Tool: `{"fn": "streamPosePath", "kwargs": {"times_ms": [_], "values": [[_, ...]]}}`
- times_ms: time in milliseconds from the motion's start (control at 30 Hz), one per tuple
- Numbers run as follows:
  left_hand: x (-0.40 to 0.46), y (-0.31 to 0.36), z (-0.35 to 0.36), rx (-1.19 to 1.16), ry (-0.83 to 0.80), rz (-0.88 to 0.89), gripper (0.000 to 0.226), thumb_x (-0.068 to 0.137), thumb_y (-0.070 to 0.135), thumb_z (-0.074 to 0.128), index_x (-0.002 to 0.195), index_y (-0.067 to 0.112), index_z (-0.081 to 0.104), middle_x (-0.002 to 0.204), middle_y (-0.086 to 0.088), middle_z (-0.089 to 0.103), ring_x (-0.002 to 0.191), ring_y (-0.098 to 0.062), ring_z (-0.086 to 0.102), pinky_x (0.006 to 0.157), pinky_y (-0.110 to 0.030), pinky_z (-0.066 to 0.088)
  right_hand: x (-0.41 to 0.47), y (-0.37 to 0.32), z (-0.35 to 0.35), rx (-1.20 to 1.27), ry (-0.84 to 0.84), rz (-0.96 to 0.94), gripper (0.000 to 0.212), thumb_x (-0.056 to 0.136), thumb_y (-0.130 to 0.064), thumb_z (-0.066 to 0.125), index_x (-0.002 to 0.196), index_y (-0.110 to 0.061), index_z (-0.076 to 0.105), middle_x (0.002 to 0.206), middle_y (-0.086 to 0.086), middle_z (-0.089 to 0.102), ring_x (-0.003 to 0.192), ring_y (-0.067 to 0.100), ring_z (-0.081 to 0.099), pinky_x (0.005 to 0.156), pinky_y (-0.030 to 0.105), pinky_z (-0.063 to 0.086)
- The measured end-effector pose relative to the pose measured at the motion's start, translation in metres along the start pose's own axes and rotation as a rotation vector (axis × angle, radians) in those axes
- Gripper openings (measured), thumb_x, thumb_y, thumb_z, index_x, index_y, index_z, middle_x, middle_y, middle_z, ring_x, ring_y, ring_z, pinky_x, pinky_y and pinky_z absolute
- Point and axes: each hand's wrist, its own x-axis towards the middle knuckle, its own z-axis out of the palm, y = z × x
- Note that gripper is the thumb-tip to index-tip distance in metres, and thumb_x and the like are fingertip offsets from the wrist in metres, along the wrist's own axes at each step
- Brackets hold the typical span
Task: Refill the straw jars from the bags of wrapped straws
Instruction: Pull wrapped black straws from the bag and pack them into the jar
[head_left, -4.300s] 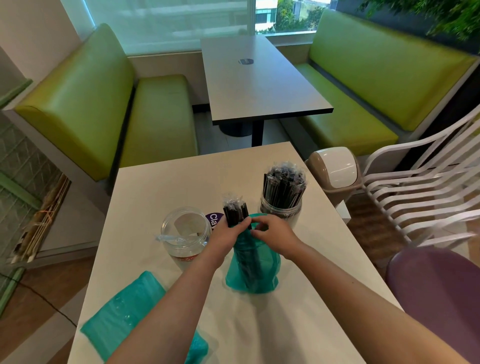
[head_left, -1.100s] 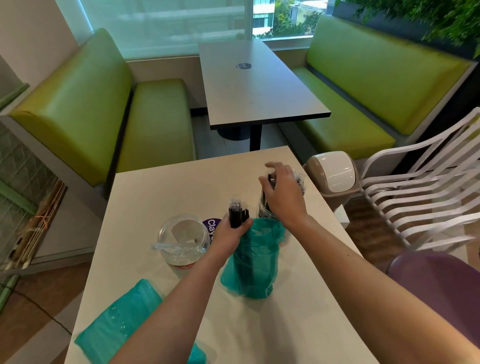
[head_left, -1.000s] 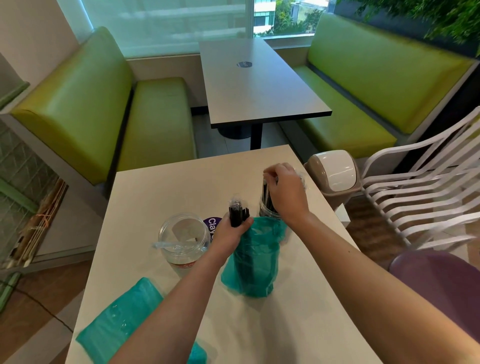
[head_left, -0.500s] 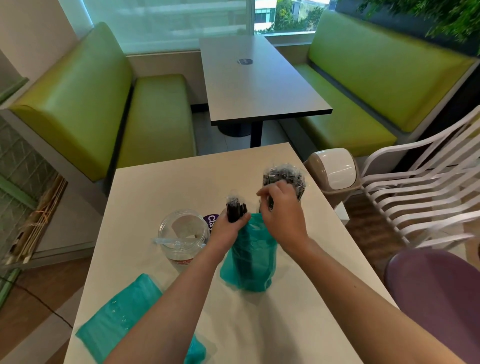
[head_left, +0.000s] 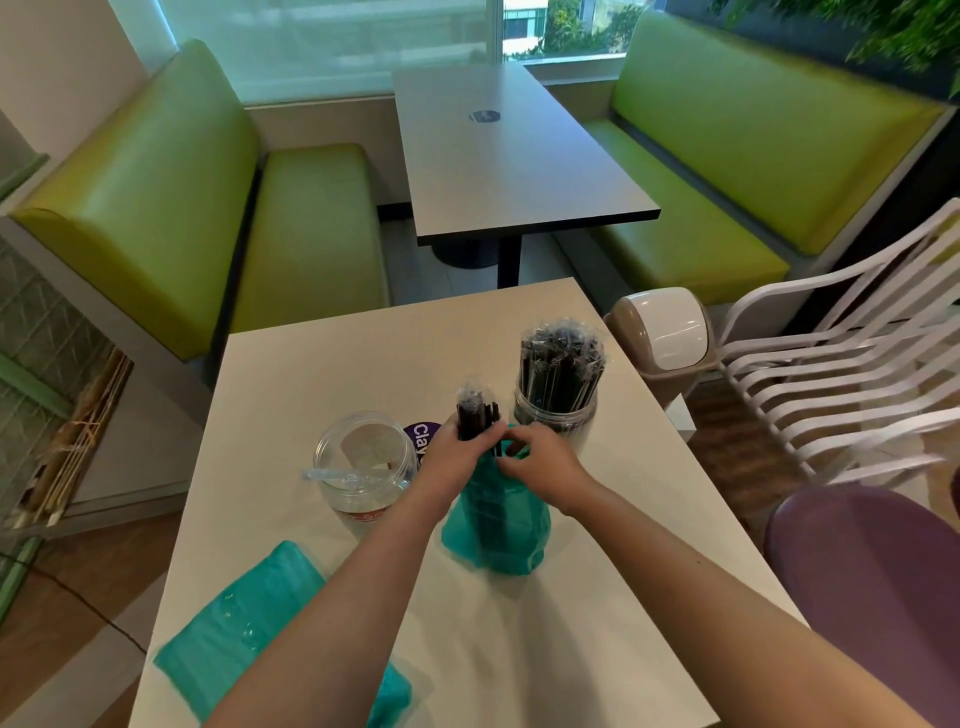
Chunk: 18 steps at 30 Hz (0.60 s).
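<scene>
On the pale table we had a flat teal bag lying at the near left corner, not yet touched by either hand. In the middle stood the open teal bag, upright, with dark wrapped straws inside. Behind it the right jar looked packed full, so we judged that one done. The left jar held almost nothing, so most of the refill remained. Our left hand was curled round a small bundle of straws rising from the bag's mouth. Our right hand pinched at the bag's rim beside them.
</scene>
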Motion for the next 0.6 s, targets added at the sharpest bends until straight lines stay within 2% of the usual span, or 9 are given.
{"fn": "streamPosePath", "kwargs": {"times_ms": [67,167,267,367,500,600], "values": [[0.0003,-0.0017,0.0,0.026,-0.014,0.008,0.043,0.086,0.032,0.073,0.124,0.015,0.063,0.112,-0.003,0.07,0.103,-0.015,0.064,0.075,-0.02,0.049,0.0004,0.0014,0.0025,0.03,0.023,0.011,0.03,0.086,-0.016,0.068,0.116,-0.018,0.066,0.104,0.004,0.059,0.094,0.018,0.057,0.077,0.028,0.046],[0.0008,-0.0025,-0.0019,0.056,-0.033,0.018,0.043,0.083,0.035,0.076,0.12,0.017,0.063,0.112,-0.001,0.071,0.102,-0.012,0.065,0.082,-0.022,0.051,0.0007,0.0049,0.0051,0.114,0.014,0.049,0.029,0.087,-0.012,0.065,0.115,-0.02,0.066,0.103,0.003,0.067,0.093,0.021,0.063,0.08,0.036,0.054],[0.002,-0.0054,-0.0053,0.045,-0.037,0.013,0.044,0.081,0.035,0.078,0.119,0.021,0.062,0.112,0.001,0.07,0.105,-0.015,0.066,0.094,-0.035,0.053,0.001,0.0062,0.0025,0.154,0.03,0.086,0.022,0.092,-0.014,0.062,0.113,-0.018,0.065,0.096,0.003,0.068,0.084,0.018,0.063,0.074,0.032,0.052],[0.0027,-0.0061,-0.0062,0.041,-0.032,0.005,0.041,0.087,0.032,0.073,0.122,0.015,0.063,0.11,-0.001,0.072,0.104,-0.017,0.067,0.097,-0.04,0.052,0.0014,0.0054,0.0018,0.195,0.03,0.105,0.02,0.094,-0.019,0.062,0.113,-0.017,0.063,0.091,-0.002,0.065,0.08,0.012,0.06,0.069,0.025,0.049],[0.0037,-0.0045,-0.004,0.046,0.009,-0.005,0.027,0.09,0.032,0.069,0.115,0.024,0.062,0.112,0.0,0.07,0.107,-0.017,0.065,0.1,-0.04,0.05,0.0032,0.0044,0.0037,0.234,0.038,0.132,0.025,0.093,-0.024,0.063,0.116,-0.015,0.058,0.106,0.003,0.067,0.098,0.019,0.063,0.088,0.036,0.053],[0.004,-0.0031,-0.0034,0.055,0.011,-0.012,0.027,0.091,0.034,0.067,0.116,0.026,0.06,0.114,0.0,0.069,0.108,-0.017,0.064,0.101,-0.042,0.049,0.0038,0.0043,0.0038,0.271,0.036,0.149,0.027,0.092,-0.023,0.064,0.117,-0.015,0.057,0.107,0.004,0.066,0.098,0.02,0.064,0.089,0.038,0.054]]}}
